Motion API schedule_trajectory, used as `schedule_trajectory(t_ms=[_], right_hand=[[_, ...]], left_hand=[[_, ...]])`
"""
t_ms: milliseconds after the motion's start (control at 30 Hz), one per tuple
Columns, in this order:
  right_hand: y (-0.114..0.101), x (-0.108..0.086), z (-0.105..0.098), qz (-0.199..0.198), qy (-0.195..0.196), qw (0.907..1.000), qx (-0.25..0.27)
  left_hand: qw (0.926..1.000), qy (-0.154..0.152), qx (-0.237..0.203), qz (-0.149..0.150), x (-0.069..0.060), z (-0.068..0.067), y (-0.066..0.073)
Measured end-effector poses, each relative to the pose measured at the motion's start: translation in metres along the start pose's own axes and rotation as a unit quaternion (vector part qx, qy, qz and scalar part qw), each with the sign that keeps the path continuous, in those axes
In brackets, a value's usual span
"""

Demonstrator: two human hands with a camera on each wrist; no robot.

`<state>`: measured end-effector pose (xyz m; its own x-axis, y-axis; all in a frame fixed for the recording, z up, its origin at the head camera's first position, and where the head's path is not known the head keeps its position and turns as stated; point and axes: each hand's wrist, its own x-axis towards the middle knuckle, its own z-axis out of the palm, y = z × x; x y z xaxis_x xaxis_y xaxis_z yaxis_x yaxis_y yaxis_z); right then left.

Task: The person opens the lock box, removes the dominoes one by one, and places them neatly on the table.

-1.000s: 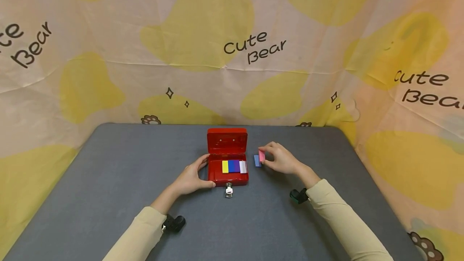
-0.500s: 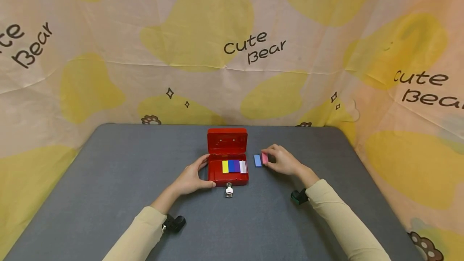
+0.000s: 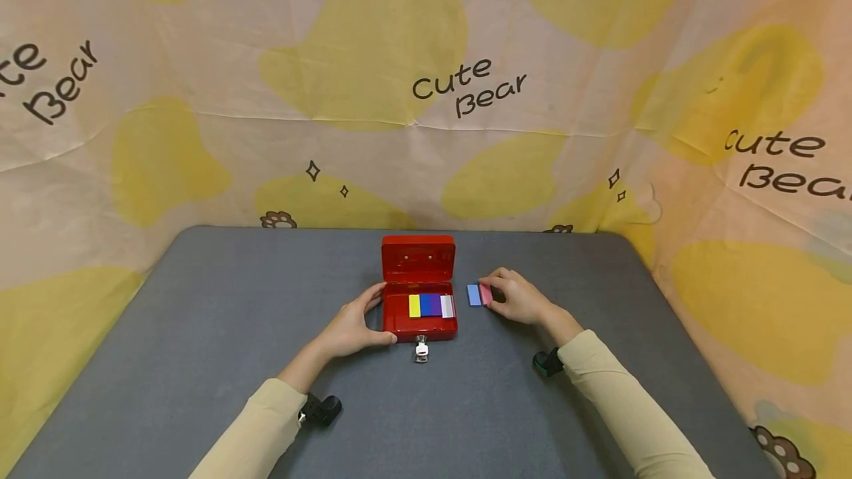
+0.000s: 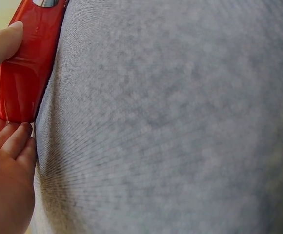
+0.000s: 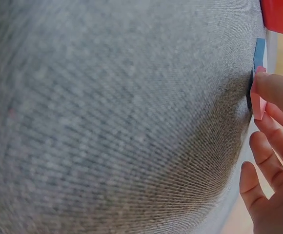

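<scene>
A red metal cash box [image 3: 399, 327] stands with its lid [image 3: 418, 257] up in the head view. Inside lie yellow [image 3: 415, 306], blue [image 3: 426, 305], purple [image 3: 435, 305] and white [image 3: 447, 307] blocks, side by side. My left hand [image 3: 347, 327] holds the box's left end, thumb on the front wall [image 4: 27, 73] and fingertips against the side. To the right of the box, my right hand [image 3: 522, 298] pinches a small pink block [image 3: 486, 295] between thumb and fingers. The pink block is right beside a light blue block [image 3: 474, 295] on the table.
A silver latch [image 3: 421, 350] hangs from the front of the box. The grey table [image 3: 266, 279] reaches back to a patterned cloth backdrop [image 3: 359, 58]. Black wrist cameras [image 3: 322, 411] sit on both wrists.
My right hand has shifted the pink block slightly right, off the light blue block's edge, and lowered it beside that block. My left hand and the box have stayed put.
</scene>
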<state>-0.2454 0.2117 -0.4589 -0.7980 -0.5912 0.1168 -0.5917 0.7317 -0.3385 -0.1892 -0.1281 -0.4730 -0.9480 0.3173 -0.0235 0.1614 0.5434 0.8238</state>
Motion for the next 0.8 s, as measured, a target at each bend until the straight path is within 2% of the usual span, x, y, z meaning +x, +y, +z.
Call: schedule_trajectory(t_ms=[300,800], right_hand=[[-0.0007,0.0008,0.0009,0.011,-0.014,0.9998,0.006],[-0.0016,0.0004,0.0006,0.017,-0.016,0.9997,0.008]], left_hand=[[1.0,-0.003,-0.003,0.001,0.0002,-0.0003,-0.0014],[1.0,-0.001,-0.001,0.003,0.0,0.0005,-0.0017]])
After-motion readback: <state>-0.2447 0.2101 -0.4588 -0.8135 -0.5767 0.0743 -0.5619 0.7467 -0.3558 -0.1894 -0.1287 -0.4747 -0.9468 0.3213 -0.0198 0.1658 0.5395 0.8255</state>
